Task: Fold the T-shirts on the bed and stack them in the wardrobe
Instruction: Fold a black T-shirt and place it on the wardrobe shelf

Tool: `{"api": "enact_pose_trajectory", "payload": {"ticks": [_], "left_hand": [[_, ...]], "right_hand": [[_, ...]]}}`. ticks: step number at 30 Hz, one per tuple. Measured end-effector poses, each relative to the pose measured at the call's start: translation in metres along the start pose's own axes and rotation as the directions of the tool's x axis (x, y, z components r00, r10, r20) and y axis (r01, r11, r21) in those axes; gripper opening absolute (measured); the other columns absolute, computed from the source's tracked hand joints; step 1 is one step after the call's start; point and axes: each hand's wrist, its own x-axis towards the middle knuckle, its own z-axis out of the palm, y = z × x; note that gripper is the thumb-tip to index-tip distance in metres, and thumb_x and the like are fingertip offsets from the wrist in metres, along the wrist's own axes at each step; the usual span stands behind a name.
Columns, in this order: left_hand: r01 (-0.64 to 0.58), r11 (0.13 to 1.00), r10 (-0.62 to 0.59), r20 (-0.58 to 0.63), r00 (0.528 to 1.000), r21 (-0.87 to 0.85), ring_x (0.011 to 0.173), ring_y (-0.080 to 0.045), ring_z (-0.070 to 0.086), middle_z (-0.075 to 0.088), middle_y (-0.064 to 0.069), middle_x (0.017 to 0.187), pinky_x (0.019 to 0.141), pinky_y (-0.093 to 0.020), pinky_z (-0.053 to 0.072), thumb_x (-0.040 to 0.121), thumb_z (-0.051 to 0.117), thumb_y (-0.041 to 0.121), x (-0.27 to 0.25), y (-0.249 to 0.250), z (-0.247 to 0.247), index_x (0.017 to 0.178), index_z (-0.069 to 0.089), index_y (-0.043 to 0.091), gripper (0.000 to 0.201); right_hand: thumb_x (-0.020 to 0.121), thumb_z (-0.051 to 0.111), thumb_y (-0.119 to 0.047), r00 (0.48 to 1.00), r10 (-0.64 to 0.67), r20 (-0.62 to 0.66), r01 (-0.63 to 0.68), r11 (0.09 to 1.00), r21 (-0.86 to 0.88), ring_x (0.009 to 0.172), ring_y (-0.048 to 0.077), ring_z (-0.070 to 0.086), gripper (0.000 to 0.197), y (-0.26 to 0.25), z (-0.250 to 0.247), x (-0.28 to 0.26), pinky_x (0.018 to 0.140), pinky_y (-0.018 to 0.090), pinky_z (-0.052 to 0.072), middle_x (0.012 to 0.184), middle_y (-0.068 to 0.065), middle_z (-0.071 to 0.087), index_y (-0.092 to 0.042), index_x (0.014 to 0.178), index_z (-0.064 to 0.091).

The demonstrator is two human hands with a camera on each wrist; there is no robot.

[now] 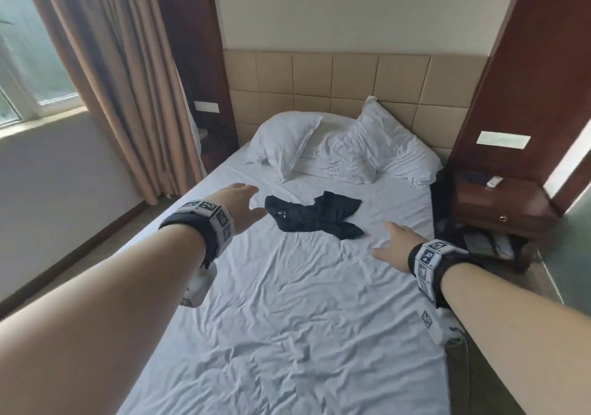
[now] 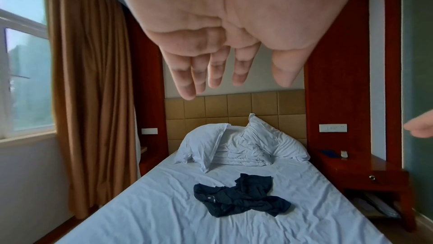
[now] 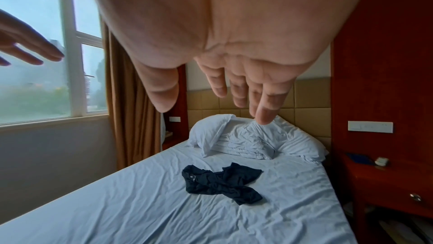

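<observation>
A wide bed with a wrinkled white sheet fills the room, two white pillows at its padded headboard. A dark T-shirt lies crumpled mid-bed. The left hand hovers just left of it, the right hand near its right corner; both have fingers spread, empty, neither touching the cloth

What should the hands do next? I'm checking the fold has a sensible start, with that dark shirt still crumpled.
Probably bring both hands down onto the dark T-shirt and spread it flat. It lies bunched on the white sheet, while the left hand and right hand hover open on either side, holding nothing.
</observation>
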Motion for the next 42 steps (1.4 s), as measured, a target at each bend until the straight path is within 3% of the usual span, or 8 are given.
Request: {"api": "enact_pose_trajectory", "payload": {"ticks": [11,22,24,28,33,36,40,42], "left_hand": [[0.004,0.999,0.002,0.144,0.99,-0.042,0.143,-0.02,0.041,0.033,0.001,0.162,0.111,-0.038,0.039,0.102,0.047,0.052,0.127,-0.051,0.075,0.159,0.031,0.024,0.065],[0.142,0.984,-0.09,0.391,0.916,-0.108,0.141,-0.022,0.044,0.026,0.0,0.164,0.113,-0.043,0.042,0.097,0.057,0.047,0.267,-0.027,0.329,0.159,0.025,0.025,0.073],[0.174,0.981,-0.121,0.441,0.889,-0.083,0.15,-0.026,0.031,0.014,-0.002,0.169,0.118,-0.046,0.035,0.094,0.061,0.051,0.301,-0.014,0.377,0.161,0.019,0.029,0.082],[0.256,0.965,-0.236,0.582,0.778,0.05,0.154,-0.031,-0.022,-0.024,-0.002,0.168,0.121,-0.066,0.002,0.067,0.072,0.078,0.352,0.009,0.472,0.155,-0.019,0.047,0.131],[0.438,0.895,-0.373,0.677,0.635,0.083,0.149,-0.036,-0.033,-0.039,-0.004,0.161,0.113,-0.076,-0.003,0.036,0.069,0.09,0.37,0.039,0.549,0.148,-0.029,0.049,0.155],[0.447,0.889,-0.395,0.657,0.642,0.098,0.14,-0.036,-0.047,-0.054,-0.007,0.15,0.111,-0.076,-0.012,0.036,0.065,0.093,0.372,0.04,0.584,0.141,-0.046,0.042,0.161],[0.45,0.89,-0.378,0.667,0.642,0.071,0.135,-0.036,-0.053,-0.061,-0.01,0.143,0.109,-0.075,-0.017,0.036,0.067,0.094,0.375,0.032,0.608,0.137,-0.051,0.041,0.163],[0.448,0.891,-0.38,0.672,0.636,0.08,0.133,-0.036,-0.054,-0.063,-0.01,0.14,0.109,-0.076,-0.017,0.035,0.067,0.095,0.377,0.032,0.616,0.135,-0.052,0.042,0.164]], "right_hand": [[0.095,0.06,-0.048,0.993,0.075,0.085,-0.075,0.997,-0.008,0.142,0.031,0.039,0.082,-0.029,0.065,0.133,0.111,0.04,0.038,0.162,0.011,0.025,-0.019,0.159,0.018],[0.092,0.06,-0.048,0.973,0.065,0.222,-0.06,0.998,-0.03,0.138,0.033,0.042,0.076,0.036,0.216,0.352,0.11,0.041,0.039,0.158,0.012,0.029,-0.019,0.154,0.026],[0.093,0.06,-0.048,0.965,0.066,0.252,-0.067,0.998,-0.005,0.139,0.033,0.042,0.076,0.054,0.243,0.393,0.111,0.04,0.037,0.158,0.011,0.029,-0.019,0.154,0.026],[0.094,0.058,-0.052,0.96,0.105,0.258,-0.125,0.99,0.061,0.145,0.034,0.034,0.081,0.093,0.285,0.472,0.118,0.041,0.031,0.162,0.013,0.024,-0.019,0.158,0.022],[0.095,0.059,-0.046,0.989,0.143,-0.038,-0.138,0.984,0.116,0.15,0.035,0.019,0.082,0.12,0.315,0.554,0.122,0.041,0.02,0.167,0.013,0.009,-0.017,0.16,0.018],[0.09,0.065,-0.049,0.977,0.116,-0.177,-0.093,0.987,0.129,0.151,0.036,0.012,0.094,0.127,0.329,0.6,0.124,0.045,0.014,0.168,0.013,0.004,-0.02,0.161,0.011],[0.078,0.055,-0.081,0.991,0.097,0.093,-0.083,0.986,-0.147,0.153,0.036,-0.013,0.112,0.121,0.364,0.636,0.122,0.055,-0.003,0.169,0.002,-0.012,-0.038,0.158,-0.01],[0.072,0.051,-0.089,0.984,0.133,0.118,-0.104,0.969,-0.225,0.152,0.037,-0.016,0.115,0.12,0.373,0.644,0.12,0.058,-0.004,0.168,0.0,-0.013,-0.041,0.157,-0.01]]}}
